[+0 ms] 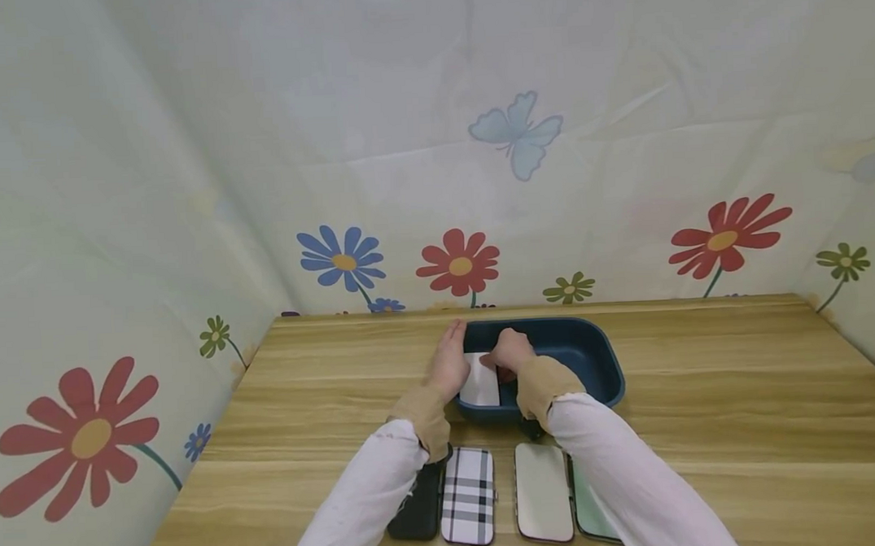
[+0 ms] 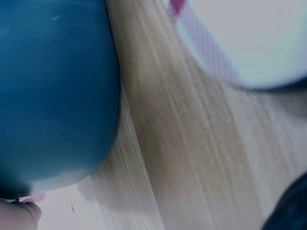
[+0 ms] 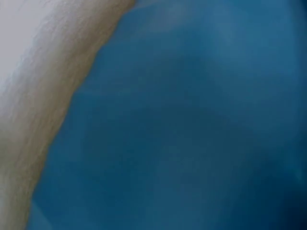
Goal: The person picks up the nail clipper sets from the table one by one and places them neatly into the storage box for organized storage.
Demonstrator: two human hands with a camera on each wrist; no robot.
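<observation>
A dark blue oblong basin [image 1: 595, 364] stands on the table toward its back edge. Inside, against its left end, lies a white flat case [image 1: 481, 389]. My left hand [image 1: 449, 364] rests along the basin's left wall with its fingers fairly straight; part of that hand [image 2: 19, 216] shows at the corner of the left wrist view. My right hand [image 1: 513, 351] reaches into the basin, fingers curled, and holds the white case at its right edge; its fingertips are partly hidden. Only the blue basin surface [image 3: 192, 120] and a bit of wrist fill the right wrist view.
Before the basin, on the wooden table [image 1: 745, 422], several flat cases lie in a row: a black one [image 1: 416, 510], a plaid one [image 1: 468, 496], a cream one [image 1: 542, 492] and a green one [image 1: 593, 510], partly under my sleeves. A flowered curtain [image 1: 404, 185] hangs behind.
</observation>
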